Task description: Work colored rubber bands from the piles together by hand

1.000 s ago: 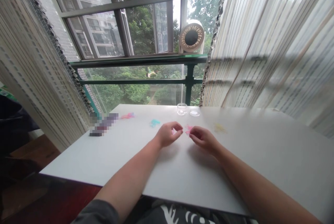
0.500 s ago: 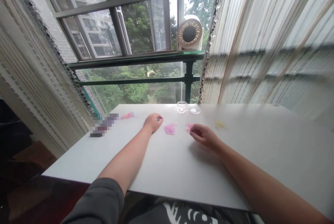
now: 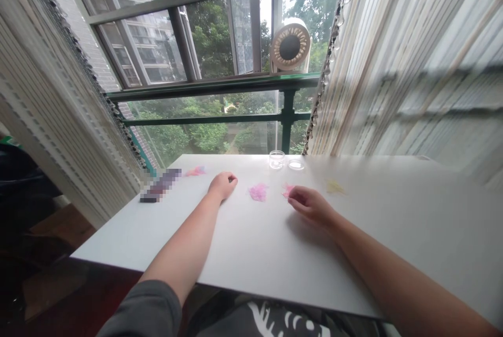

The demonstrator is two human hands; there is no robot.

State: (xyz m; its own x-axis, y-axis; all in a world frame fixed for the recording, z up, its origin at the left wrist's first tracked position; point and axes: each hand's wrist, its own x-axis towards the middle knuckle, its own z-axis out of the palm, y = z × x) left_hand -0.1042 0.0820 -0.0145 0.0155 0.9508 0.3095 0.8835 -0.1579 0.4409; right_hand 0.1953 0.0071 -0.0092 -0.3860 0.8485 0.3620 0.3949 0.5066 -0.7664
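My left hand (image 3: 223, 186) rests on the white table (image 3: 251, 242) with its fingers curled in; whatever they may hold is hidden. Just right of it lies a small pink-purple pile (image 3: 258, 192) of fine pieces, not touching the hand. My right hand (image 3: 310, 205) is closed, thumb and fingers together, at the edge of a bright pink pile (image 3: 287, 190) that it partly covers. I cannot make out anything between those fingers. Farther right is a yellow pile (image 3: 334, 186), and at the far left a pink, orange and bluish pile (image 3: 195, 171).
A clear round container (image 3: 276, 160) stands near the table's back edge, with a clear shallow lid (image 3: 296, 165) beside it. A blurred-out dark object (image 3: 161, 186) lies at the left edge. Beyond are a green railing (image 3: 212, 85), a white fan (image 3: 291, 46) and striped curtains (image 3: 377, 64).
My left hand has drawn slightly left, away from the pink-purple pile, and the small dark spot at its fingertips no longer shows. My right hand stays by the bright pink pile. The view shifts a little.
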